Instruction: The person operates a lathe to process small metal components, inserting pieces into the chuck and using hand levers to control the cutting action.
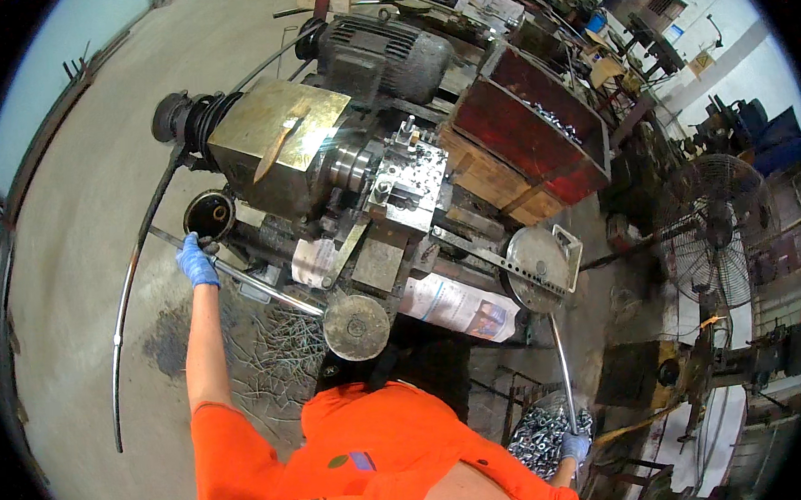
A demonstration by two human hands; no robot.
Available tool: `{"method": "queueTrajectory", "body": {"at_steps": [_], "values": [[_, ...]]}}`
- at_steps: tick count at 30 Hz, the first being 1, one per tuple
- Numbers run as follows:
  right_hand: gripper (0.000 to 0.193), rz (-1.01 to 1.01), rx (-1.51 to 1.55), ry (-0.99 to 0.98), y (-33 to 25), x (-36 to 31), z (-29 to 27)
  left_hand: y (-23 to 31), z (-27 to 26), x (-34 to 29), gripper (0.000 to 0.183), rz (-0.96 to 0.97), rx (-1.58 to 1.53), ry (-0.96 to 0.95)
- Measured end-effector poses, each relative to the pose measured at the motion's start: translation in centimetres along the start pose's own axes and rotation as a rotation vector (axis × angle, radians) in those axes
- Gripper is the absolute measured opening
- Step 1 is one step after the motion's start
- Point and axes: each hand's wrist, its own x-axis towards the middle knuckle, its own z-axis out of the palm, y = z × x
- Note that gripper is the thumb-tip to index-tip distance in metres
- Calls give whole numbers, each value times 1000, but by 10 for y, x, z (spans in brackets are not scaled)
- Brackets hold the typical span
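Observation:
My left hand [198, 259], in a blue glove, is closed around the far end of a shiny metal lever [271, 293]. That lever runs to a round metal hub [357, 327] at the front of the machine. At the lower right my right hand [574, 446], also gloved in blue, is closed on a long metal lever [562, 359] that comes down from a round disc [537, 263]. Between the two levers stands the lathe-like machine, with a shiny chuck [353, 167] and a bright metal tool block [408, 186].
A brush [275, 154] lies on the brass-coloured housing [249, 122]. A bin of small metal parts [537, 437] stands by my right hand. Metal shavings [283, 351] cover the floor left. Beyond are a motor [381, 56], a red box [530, 121] and a fan [715, 229].

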Motion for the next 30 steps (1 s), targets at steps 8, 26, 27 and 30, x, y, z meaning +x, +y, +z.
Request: {"method": "queueTrajectory", "body": {"at_steps": [8, 26, 27, 30], "values": [[45, 29, -27, -39, -12, -13, -14, -1, -2, 3, 16, -22, 2, -2], [42, 63, -31, -28, -19, -22, -17, -5, -10, 12, 17, -49, -28, -15], [43, 65, -29, -27, -21, -23, -18, -5, -10, 11, 17, -45, -26, -16], [44, 74, -46, -64, -21, -23, -23, -2, -9, 7, 17, -38, -19, -17]]}}
